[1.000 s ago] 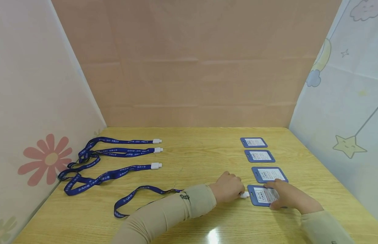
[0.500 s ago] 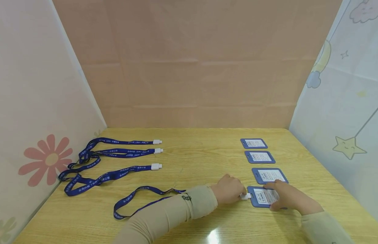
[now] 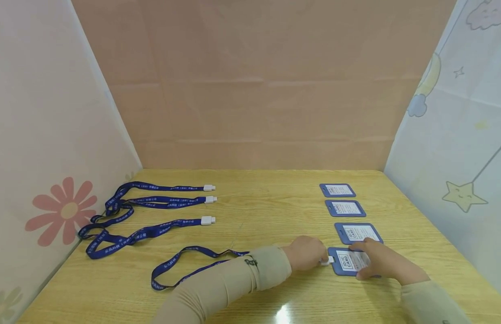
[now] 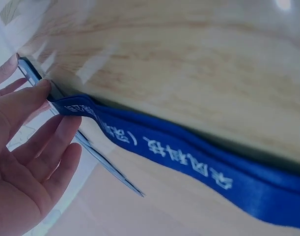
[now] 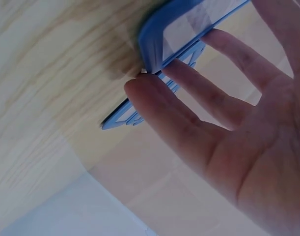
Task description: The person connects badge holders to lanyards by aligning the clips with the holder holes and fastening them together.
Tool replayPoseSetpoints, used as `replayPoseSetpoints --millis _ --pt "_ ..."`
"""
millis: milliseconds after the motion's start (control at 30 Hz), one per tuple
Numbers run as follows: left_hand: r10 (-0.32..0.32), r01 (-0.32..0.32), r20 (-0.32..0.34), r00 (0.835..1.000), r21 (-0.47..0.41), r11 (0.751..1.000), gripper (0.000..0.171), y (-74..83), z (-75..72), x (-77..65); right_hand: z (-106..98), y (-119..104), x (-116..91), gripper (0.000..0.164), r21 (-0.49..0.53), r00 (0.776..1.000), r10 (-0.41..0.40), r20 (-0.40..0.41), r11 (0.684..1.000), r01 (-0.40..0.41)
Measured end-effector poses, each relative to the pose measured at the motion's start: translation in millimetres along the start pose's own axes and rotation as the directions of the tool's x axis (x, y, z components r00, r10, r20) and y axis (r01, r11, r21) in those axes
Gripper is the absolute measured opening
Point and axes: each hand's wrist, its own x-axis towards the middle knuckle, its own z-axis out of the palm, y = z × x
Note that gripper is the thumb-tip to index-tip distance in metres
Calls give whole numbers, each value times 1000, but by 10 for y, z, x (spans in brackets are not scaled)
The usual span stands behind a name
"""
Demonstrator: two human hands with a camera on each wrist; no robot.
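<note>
My left hand [image 3: 309,253] pinches the white plastic clip [image 3: 326,261] of a blue lanyard, right at the slotted end of the nearest card holder [image 3: 345,262]. Whether the clip has entered the slot cannot be seen. From the clip the lanyard [image 4: 189,152] trails leftward, printed with white characters, and loops on the table beyond the left forearm. The card holder is blue with a white ID/IC card inside. My right hand [image 3: 382,262] grips it across its width, thumb on the near edge and fingers at the far edge, hiding its right part.
Three more blue card holders [image 3: 345,208] lie in a column behind the held one. Toward the left lie three other blue lanyards [image 3: 147,233], their white clips pointing right. Fabric walls [image 3: 250,112] bound the wooden table [image 3: 266,202] at the back and both sides.
The left hand has shifted slightly right, bringing the clip closer to the slotted end of the card holder. The right hand and card holder have hardly moved.
</note>
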Motion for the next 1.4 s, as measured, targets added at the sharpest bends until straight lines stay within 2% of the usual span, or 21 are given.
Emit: replayPoseSetpoints --millis 367,600,1067,1233,1400 --pt "29 -29 -17 999 44 999 18 8 8 -2 -1 18 12 67 20 1000 -20 -21 1000 20" --pt "51 -45 -46 998 118 992 16 14 12 -10 -24 9 31 70 50 1000 14 -3 999 -14" --pt "41 -41 8 999 65 997 19 10 4 7 -15 -19 38 71 59 999 34 8 998 -34" --pt "52 -52 4 999 90 995 18 20 -5 1 -9 -59 32 68 50 1000 9 -16 999 -8" --pt "68 -62 -36 997 151 987 15 32 1 -13 -10 -86 35 66 33 1000 0 -27 999 1"
